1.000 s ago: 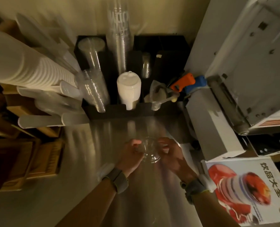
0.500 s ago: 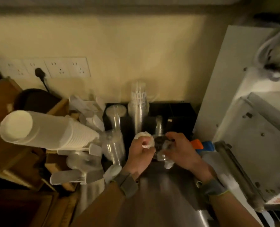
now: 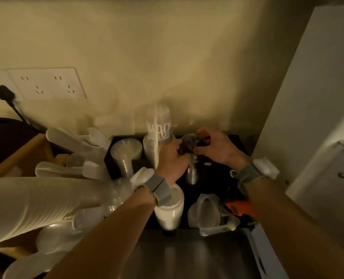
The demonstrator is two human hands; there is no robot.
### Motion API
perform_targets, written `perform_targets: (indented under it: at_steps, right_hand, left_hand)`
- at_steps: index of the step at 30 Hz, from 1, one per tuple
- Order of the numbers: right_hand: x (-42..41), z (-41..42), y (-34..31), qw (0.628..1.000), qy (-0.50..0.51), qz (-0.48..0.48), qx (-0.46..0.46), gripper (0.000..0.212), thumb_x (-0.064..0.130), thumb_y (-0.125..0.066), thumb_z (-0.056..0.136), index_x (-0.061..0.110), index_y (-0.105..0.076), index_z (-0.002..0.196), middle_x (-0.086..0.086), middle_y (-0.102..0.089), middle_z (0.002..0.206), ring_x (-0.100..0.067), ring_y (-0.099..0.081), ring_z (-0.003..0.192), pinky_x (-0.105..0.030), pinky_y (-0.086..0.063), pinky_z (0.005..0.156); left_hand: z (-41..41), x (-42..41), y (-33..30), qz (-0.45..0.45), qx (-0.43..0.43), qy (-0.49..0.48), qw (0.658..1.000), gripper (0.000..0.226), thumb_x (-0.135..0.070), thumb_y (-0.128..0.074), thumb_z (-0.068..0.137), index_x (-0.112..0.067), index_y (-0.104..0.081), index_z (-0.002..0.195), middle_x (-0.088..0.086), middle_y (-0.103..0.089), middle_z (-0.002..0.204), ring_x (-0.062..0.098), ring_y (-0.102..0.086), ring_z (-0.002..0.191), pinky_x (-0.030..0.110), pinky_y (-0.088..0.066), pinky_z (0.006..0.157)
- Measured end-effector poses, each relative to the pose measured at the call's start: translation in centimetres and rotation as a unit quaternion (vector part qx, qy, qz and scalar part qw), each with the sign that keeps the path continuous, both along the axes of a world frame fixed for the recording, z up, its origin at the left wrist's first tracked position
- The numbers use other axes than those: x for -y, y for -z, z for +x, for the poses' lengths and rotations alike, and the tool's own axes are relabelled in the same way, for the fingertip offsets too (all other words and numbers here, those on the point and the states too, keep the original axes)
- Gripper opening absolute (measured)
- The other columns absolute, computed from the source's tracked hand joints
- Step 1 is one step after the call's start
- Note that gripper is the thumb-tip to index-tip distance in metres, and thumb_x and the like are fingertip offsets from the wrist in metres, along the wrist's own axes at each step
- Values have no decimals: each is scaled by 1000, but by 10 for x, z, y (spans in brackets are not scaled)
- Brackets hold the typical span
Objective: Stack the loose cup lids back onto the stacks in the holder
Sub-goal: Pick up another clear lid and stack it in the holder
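A clear domed cup lid (image 3: 189, 142) is held between both hands over the back of the black holder (image 3: 238, 147). My left hand (image 3: 172, 158) grips its left side and my right hand (image 3: 215, 148) grips its right side, fingers curled over the top. Directly below the lid stands a narrow stack of clear lids (image 3: 193, 174) in the holder. A white lid stack (image 3: 170, 210) sits in the front slot, partly hidden by my left wrist. A clear lid stack (image 3: 125, 156) fills the back left slot.
A tall stack of printed clear cups (image 3: 159, 137) rises just left of my left hand. A long stack of white cups (image 3: 32, 206) juts in from the left. A crumpled plastic bag (image 3: 209, 214) and an orange tool (image 3: 239, 207) lie at the holder's front right. A white machine (image 3: 316, 117) stands at right.
Both hands have carried the clear lid from low over the steel counter up and back to above the holder's rear slot. The camera has tilted up toward the wall.
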State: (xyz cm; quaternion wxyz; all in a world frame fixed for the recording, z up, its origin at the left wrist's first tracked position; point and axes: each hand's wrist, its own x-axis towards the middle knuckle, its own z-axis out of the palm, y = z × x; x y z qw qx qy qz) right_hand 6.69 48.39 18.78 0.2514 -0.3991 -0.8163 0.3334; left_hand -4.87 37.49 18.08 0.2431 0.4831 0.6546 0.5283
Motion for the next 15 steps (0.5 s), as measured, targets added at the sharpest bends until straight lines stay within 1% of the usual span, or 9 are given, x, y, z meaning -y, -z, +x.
perform_targets:
  at_steps: [1,3,4,5,7,8,11,13,15]
  right_hand:
    - [-8,-1,3,1000,-5,-5,2,50,15,-77,72,16,-58,118,2,-57,107,-15,-55,100,-24,-43,83]
    - [-19,-2,7,1000,-16,-17,10,47,15,-77,73,15,-58,116,2,-57,106,-16,-55,101,-27,-44,85]
    - [-23,-2,8,999,-21,-24,12,46,15,-77,73,14,-58,115,2,-57,105,-17,-55,100,-29,-45,84]
    - [-27,-2,10,999,-26,-27,13,45,14,-78,73,14,-59,114,0,-57,105,-19,-56,101,-31,-47,85]
    - [-31,-2,13,999,-34,-16,28,48,17,-79,72,14,-59,114,-6,-61,109,-24,-58,106,-38,-50,93]
    - [-32,-2,16,998,-34,-8,49,51,20,-80,70,15,-58,116,-8,-62,111,-27,-57,110,-42,-49,96]
    - [-29,2,27,992,-32,53,113,58,36,-79,67,21,-55,117,-9,-62,114,-32,-47,117,-50,-43,99]
    - [-25,2,32,982,-34,105,152,59,43,-76,67,24,-53,118,-5,-61,113,-34,-40,117,-42,-34,92]
    - [-21,0,35,964,-36,166,206,60,49,-71,70,25,-51,120,-2,-60,113,-32,-35,115,-38,-24,82]
  left_hand:
    - [-1,-5,3,4,-18,5,1000,38,6,-57,81,-23,-56,105,-25,-48,79,-21,-54,69,-10,-35,59]
    - [-2,-9,7,-12,-66,15,998,39,1,-56,83,-10,-57,120,-20,-52,86,-7,-55,79,-4,-38,66]
    - [-2,-11,9,-20,-91,23,995,40,0,-54,84,-5,-55,123,-12,-56,94,8,-59,86,4,-41,73]
    - [-3,-13,13,-27,-119,25,992,41,0,-53,84,-4,-54,125,-2,-60,104,21,-61,96,16,-45,82]
    - [-4,-16,16,-55,-176,19,983,43,-4,-50,83,-4,-52,126,17,-58,119,34,-55,111,38,-48,95]
    - [-5,-17,18,-76,-204,13,976,44,-8,-50,83,-6,-51,127,21,-55,120,36,-53,113,44,-48,96]
    - [-4,-16,22,-123,-307,-6,944,40,-18,-50,80,-9,-53,119,16,-54,117,35,-55,107,46,-51,83]
    - [0,-18,26,-131,-370,-19,920,32,-20,-51,79,-8,-56,108,13,-57,111,34,-59,100,40,-49,69]
    - [4,-21,28,-134,-421,-29,897,25,-21,-51,80,-8,-57,101,11,-59,108,33,-61,95,36,-41,62]
